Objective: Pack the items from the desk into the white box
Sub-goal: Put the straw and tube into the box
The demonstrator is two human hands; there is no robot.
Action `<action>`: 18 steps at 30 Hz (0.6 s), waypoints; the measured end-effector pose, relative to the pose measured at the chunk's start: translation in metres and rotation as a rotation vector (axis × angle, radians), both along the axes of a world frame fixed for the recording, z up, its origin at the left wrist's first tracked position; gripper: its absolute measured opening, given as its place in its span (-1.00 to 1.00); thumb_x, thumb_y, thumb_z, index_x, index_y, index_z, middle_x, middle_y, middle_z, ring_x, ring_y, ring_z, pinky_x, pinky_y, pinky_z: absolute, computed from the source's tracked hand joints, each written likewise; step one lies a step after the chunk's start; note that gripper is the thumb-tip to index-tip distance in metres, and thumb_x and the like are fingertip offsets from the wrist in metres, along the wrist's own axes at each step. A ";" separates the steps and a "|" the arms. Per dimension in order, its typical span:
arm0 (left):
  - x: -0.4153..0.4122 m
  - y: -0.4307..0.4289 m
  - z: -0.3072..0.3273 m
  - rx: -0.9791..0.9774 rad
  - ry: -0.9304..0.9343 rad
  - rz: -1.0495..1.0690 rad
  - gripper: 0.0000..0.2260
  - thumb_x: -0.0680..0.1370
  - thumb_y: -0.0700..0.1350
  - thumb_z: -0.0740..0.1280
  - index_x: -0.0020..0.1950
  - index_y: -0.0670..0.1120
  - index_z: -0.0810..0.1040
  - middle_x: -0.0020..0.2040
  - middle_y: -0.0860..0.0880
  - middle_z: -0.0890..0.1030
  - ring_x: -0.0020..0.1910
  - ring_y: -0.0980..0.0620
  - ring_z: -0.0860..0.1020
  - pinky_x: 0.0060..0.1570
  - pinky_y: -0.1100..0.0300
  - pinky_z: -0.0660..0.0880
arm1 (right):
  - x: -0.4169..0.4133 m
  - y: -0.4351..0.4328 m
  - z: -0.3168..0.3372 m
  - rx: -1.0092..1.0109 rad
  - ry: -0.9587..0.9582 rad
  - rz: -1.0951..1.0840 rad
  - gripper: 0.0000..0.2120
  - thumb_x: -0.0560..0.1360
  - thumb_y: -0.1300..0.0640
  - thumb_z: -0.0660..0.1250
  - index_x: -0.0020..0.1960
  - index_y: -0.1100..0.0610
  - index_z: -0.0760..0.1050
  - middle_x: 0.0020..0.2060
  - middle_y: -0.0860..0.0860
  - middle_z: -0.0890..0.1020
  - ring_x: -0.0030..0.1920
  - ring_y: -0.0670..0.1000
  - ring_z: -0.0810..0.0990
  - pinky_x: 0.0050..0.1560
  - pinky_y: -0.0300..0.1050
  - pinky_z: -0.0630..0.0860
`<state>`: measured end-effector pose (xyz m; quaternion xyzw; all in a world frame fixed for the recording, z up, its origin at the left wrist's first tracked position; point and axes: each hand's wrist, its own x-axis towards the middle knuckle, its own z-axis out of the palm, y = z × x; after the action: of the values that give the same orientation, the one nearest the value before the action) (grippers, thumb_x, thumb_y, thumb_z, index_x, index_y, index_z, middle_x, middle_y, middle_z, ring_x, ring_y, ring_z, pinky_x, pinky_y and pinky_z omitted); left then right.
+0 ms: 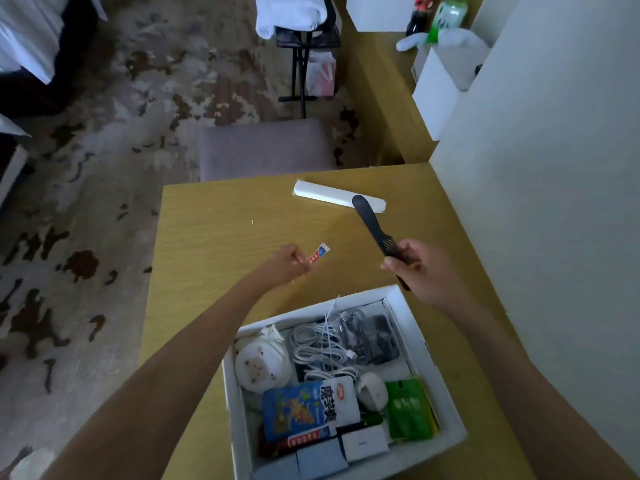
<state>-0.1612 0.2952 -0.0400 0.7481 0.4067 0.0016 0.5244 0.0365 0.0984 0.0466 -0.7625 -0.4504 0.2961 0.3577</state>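
Observation:
The white box (434, 358) stands open on the wooden desk (214, 230) near its front edge, filled with cables, snack packets, a round white pouch and small boxes. My right hand (420, 268) grips a black comb (369, 223) by its toothed end, handle pointing away, above the desk just beyond the box. My left hand (292, 263) pinches a small red and white sachet (318, 254) over the desk's middle. A long white wrapped packet (332, 195) lies on the desk near its far edge, partly behind the comb's handle.
A grey padded chair (263, 147) is pushed against the desk's far side. A wall (536, 168) runs along the right. Further back a second counter (377, 81) carries white boxes and bottles. A black stand with white towels (294, 19) is on the patterned carpet.

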 end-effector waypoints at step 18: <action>-0.164 -0.155 0.073 0.578 -0.103 -0.020 -0.87 0.55 0.08 0.27 0.01 0.07 0.52 -0.19 0.19 0.48 -0.23 0.22 0.45 -0.25 0.19 0.48 | -0.115 -0.086 0.002 -0.334 -0.308 0.638 -0.91 0.55 0.10 0.34 -0.13 -0.05 0.53 -0.26 -0.15 0.57 -0.31 -0.24 0.49 -0.28 -0.32 0.37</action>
<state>-0.3254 0.1401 0.0334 0.8693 0.3549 0.1505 0.3095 -0.0788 0.0127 0.0490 -0.6676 -0.6587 0.3438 0.0468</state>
